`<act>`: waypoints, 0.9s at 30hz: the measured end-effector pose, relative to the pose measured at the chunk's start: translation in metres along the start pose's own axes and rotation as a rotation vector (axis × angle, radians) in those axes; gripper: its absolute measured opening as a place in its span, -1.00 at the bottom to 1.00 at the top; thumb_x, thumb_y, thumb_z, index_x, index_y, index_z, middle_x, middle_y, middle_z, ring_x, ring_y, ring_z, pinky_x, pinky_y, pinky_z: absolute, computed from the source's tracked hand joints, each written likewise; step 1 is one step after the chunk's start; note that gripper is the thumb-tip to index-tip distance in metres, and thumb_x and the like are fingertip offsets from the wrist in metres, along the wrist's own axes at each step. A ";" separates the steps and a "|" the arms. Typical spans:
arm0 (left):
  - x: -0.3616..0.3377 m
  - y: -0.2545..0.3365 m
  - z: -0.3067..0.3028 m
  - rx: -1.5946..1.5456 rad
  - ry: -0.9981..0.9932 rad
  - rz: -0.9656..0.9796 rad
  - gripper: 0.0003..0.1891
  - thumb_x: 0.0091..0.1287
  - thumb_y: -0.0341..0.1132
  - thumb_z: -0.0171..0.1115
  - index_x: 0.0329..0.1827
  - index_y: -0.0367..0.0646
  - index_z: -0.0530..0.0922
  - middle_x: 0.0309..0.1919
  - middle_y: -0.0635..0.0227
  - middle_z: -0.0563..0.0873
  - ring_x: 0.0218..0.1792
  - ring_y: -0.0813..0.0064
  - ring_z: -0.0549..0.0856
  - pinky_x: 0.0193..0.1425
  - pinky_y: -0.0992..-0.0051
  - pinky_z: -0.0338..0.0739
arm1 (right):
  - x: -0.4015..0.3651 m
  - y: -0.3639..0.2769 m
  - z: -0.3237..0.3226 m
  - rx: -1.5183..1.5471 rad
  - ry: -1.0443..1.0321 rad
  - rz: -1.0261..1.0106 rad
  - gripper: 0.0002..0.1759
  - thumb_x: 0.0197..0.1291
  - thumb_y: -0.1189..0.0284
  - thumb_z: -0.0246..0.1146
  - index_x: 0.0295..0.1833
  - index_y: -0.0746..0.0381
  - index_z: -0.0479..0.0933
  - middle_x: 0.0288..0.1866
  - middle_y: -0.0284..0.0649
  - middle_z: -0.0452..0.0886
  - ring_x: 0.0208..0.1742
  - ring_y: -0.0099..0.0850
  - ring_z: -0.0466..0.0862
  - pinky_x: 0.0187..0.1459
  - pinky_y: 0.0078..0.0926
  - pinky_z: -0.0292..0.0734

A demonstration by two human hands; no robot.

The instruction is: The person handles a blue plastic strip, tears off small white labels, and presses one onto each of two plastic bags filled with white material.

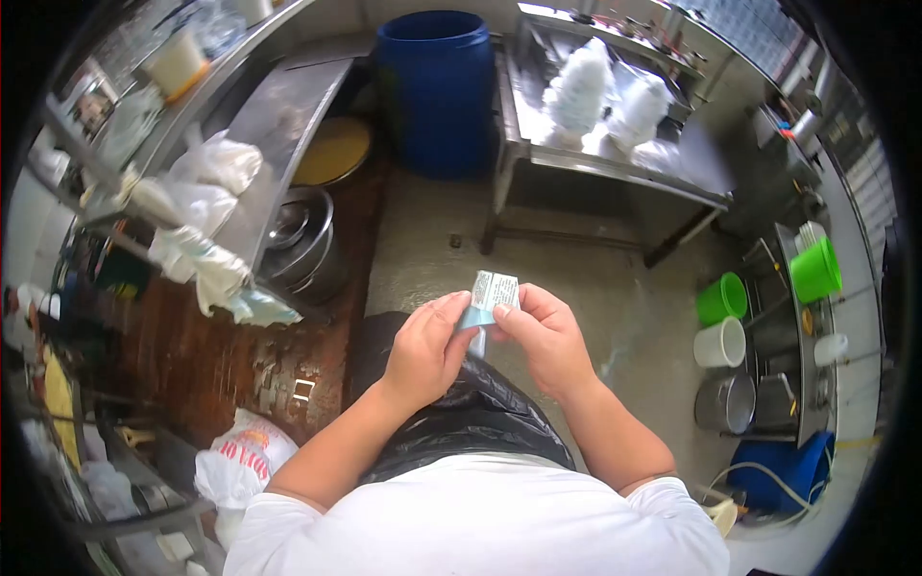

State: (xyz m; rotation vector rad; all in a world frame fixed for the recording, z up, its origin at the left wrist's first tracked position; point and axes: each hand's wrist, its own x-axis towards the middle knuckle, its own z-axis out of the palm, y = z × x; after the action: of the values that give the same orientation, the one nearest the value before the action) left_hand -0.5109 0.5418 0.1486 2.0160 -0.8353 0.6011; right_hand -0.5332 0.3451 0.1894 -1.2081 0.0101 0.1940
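In front of my waist, both hands hold a small light-blue and white printed packet [494, 288]. My left hand [424, 348] pinches its left side, fingers closed and pointing up toward it. My right hand [545, 338] grips the right side, with the thumb lying across the printed face. A pale blue part hangs below the printed panel between the hands. The print is too small to read, and my fingers hide part of the packet. Beneath my hands is a black apron [471, 403].
A blue barrel [437, 96] stands ahead, beside a steel table [523, 149] bearing filled clear bags [580, 91]. Left are a metal bench [288, 106], a lidded pot [305, 250] and a white sack [252, 451]. Shelving [783, 365] with green buckets [720, 300] lines the right.
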 end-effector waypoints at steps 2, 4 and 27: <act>0.019 -0.009 0.028 -0.087 -0.041 -0.020 -0.56 0.38 -0.50 0.41 0.33 -0.33 0.60 0.02 -0.04 0.80 -0.03 -0.02 0.81 0.11 0.24 0.71 | 0.006 -0.010 -0.022 -0.055 0.012 -0.072 -0.78 0.59 0.34 0.32 0.07 0.30 0.67 -0.07 -0.37 0.73 -0.10 -0.64 0.63 -0.01 -0.60 0.56; 0.041 -0.015 0.054 -0.171 -0.075 -0.046 -0.62 0.43 -0.50 0.38 0.30 -0.32 0.62 -0.02 0.02 0.83 -0.08 0.11 0.83 0.09 0.27 0.71 | 0.015 -0.026 -0.049 -0.142 0.003 -0.102 -0.75 0.60 0.30 0.32 0.07 0.29 0.67 -0.08 -0.39 0.72 -0.10 -0.66 0.62 -0.02 -0.61 0.55; 0.301 -0.156 0.324 -1.278 -0.503 -0.895 -0.72 0.74 -0.20 0.12 0.20 -0.22 0.66 -0.09 0.51 0.74 -0.12 0.75 0.61 -0.01 0.56 0.54 | 0.251 -0.092 -0.298 -0.258 0.481 -0.080 -0.78 0.56 0.42 0.36 0.15 0.31 0.64 -0.08 -0.43 0.71 -0.10 -0.68 0.63 -0.06 -0.62 0.56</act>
State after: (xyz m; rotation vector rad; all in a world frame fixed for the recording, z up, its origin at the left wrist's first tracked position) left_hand -0.1623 0.2318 0.0987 1.0742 -0.3003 -0.8165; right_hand -0.2434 0.0730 0.1400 -1.4864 0.3645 -0.1743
